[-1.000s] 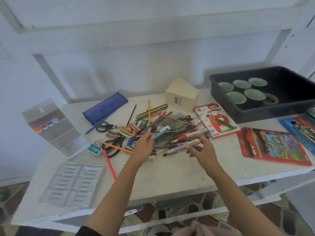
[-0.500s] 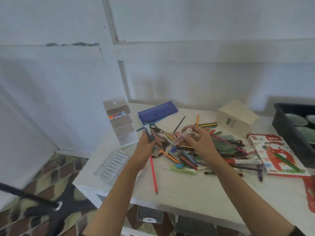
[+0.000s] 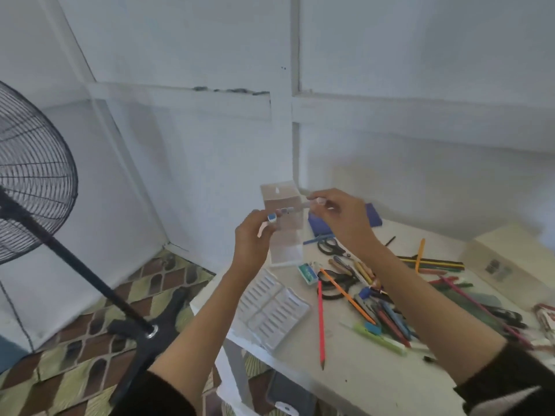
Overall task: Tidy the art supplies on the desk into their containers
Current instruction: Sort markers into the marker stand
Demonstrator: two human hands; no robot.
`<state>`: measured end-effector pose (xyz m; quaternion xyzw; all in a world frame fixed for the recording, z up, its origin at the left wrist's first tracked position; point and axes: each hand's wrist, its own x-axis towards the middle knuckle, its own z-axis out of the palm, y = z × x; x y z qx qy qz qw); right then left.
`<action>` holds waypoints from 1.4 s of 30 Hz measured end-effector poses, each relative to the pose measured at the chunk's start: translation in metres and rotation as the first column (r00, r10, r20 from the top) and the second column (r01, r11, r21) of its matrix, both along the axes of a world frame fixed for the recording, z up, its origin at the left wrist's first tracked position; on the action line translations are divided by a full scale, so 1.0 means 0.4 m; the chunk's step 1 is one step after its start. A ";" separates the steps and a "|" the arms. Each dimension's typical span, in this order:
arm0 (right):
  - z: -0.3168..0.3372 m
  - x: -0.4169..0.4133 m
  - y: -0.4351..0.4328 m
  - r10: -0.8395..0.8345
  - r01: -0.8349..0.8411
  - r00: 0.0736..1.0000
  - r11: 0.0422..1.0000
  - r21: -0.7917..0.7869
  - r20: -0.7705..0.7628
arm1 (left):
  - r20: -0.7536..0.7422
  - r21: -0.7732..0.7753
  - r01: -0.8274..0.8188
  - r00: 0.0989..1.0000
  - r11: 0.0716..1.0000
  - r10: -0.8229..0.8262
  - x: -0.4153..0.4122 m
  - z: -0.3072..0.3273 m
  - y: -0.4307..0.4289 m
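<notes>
Markers, two of them, are up off the desk and in the hands, right in front of the clear plastic case point(image 3: 285, 244). The left hand point(image 3: 252, 238) has its fingers curled round a short white marker point(image 3: 271, 218) with a blue end, held at the case's left edge. The right hand point(image 3: 342, 220) pinches a pale marker point(image 3: 300, 206) between thumb and fingertips, lying across the case's upper front with its dark tip pointing left. Whether either marker touches the case, I cannot tell.

The case itself stands upright, see-through and tall, with a hang-hole at the top. Just below it lies a ribbed clear insert tray point(image 3: 270, 310) on the desk point(image 3: 345, 370). Right of the case's foot sits a small green-and-white eraser point(image 3: 307, 273). Black scissors point(image 3: 330, 246) and a blue pouch point(image 3: 321, 226) lie to the case's right. Further right and nearer the person spreads the loose pile of pens and pencils point(image 3: 387, 310), all colours, crossed every which way. A long pink pencil point(image 3: 321, 322) lies straight on the pile's case side, with an orange pencil point(image 3: 345, 292) slanting beside it. Well to the right of the case is a pale wooden box point(image 3: 504, 256). Far left of the case, on the floor, stands a black fan point(image 3: 33, 181).
</notes>
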<state>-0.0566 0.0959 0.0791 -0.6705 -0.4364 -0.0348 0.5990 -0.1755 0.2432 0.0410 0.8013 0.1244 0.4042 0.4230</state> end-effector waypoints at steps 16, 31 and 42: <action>-0.019 0.126 0.177 0.259 0.406 0.745 0.555 -0.726 0.615 | -0.596 0.391 0.030 0.770 0.920 0.228 0.084 -0.085 0.068; 0.012 0.117 0.186 0.280 0.340 0.792 0.536 -0.773 0.542 | -0.703 0.532 0.049 0.583 0.846 0.408 0.102 -0.054 0.035; 0.023 0.099 0.176 0.241 0.322 0.827 0.538 -0.779 0.508 | -0.593 0.670 0.025 0.619 0.742 0.515 0.058 -0.012 0.039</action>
